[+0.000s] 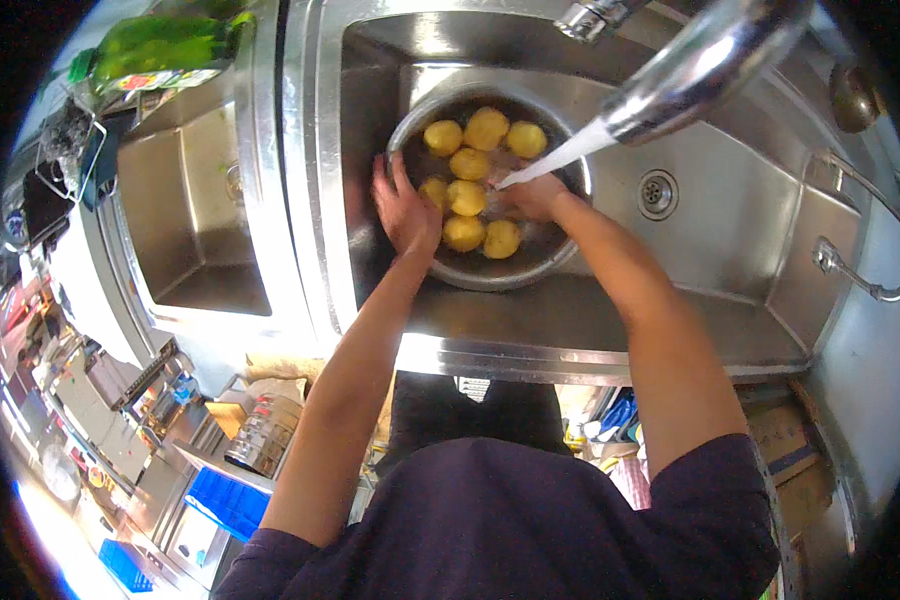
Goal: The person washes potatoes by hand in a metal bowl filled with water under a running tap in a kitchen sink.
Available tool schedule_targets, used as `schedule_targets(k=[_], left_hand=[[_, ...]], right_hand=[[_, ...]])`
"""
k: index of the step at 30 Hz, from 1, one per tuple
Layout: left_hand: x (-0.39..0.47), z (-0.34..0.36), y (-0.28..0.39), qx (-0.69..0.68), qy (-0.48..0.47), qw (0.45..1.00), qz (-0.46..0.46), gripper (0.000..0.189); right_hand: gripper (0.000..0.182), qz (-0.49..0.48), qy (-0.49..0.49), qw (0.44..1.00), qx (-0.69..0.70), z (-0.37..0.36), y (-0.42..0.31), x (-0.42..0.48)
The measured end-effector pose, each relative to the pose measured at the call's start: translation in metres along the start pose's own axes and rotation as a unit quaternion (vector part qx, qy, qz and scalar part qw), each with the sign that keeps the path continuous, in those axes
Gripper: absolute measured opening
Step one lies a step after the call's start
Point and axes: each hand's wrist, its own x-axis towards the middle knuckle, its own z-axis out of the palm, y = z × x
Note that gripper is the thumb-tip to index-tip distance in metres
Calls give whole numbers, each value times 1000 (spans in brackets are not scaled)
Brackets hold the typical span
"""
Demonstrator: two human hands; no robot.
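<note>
A round metal bowl point(499, 283) sits in the large sink, holding water and several yellow, peeled-looking potatoes point(486, 129). My left hand point(409, 206) grips the bowl's left rim, its fingers spread over the edge and its wrist beside the potatoes. On the other side, my right hand point(529, 196) reaches inside the bowl, just right of the potatoes. A stream of water point(566, 156) from the metal faucet point(675, 90) falls in front of its fingers. Splashing and blur hide whether those fingers hold anything.
The steel sink point(720, 247) has a drain point(657, 195) right of the bowl. A second sink basin point(217, 247) lies to the left, with a green bottle point(161, 49) behind it. Another tap point(585, 19) juts in at the top. A blue bin point(229, 501) stands lower left.
</note>
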Motion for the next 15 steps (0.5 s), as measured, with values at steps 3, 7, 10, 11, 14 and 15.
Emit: schedule_targets(k=[3,7,10,11,14,15], left_hand=[[13,2,5,91,14,996,-17,67],[55,-3,24,197,-94,976,3,57],[95,3,19,272,-177,945,33,38],[98,6,21,266,-182,946,19,37],[100,15,37,255,-157,953,37,29],[98,21,28,253,-128,955,82,24]], right_hand=[[26,32,131,989,-54,33,-17,22],[18,-98,173,979,38,50,-23,43],[24,-9,316,939,133,47,-31,64],[26,59,319,929,177,47,-30,67],[34,284,144,918,236,69,-29,57],[37,326,82,914,226,75,-26,54]])
